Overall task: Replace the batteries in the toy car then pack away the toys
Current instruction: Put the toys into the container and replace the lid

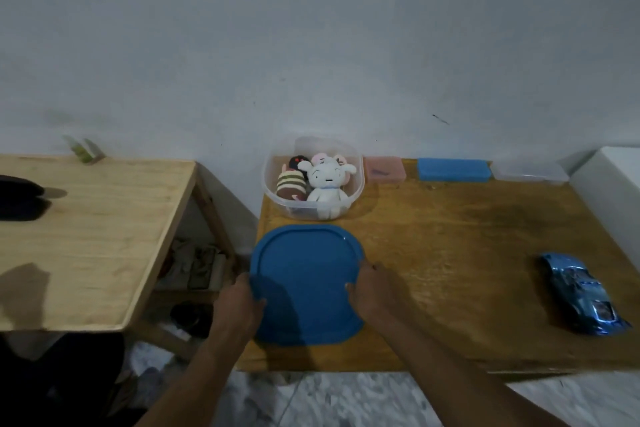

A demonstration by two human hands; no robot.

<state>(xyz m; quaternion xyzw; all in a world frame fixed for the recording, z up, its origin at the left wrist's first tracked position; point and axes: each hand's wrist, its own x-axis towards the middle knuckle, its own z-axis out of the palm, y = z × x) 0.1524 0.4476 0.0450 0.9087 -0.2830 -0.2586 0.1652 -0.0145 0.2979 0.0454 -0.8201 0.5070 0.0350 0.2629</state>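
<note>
A blue plastic lid (304, 281) lies on the brown table near its left front corner. My left hand (239, 302) grips its left edge and my right hand (372, 291) grips its right edge. Just behind the lid stands a clear plastic tub (277, 159) holding several plush toys, among them a white one (325, 184) and a striped brown one (291, 185). A shiny blue toy car (578, 291) rests on the table at the far right, well apart from both hands.
Along the wall sit a pink box (385, 168), a blue box (453, 169) and a clear box (530, 173). A lighter wooden table (90, 236) stands to the left, with a gap and a cluttered shelf between. A white object (613, 184) borders the right edge.
</note>
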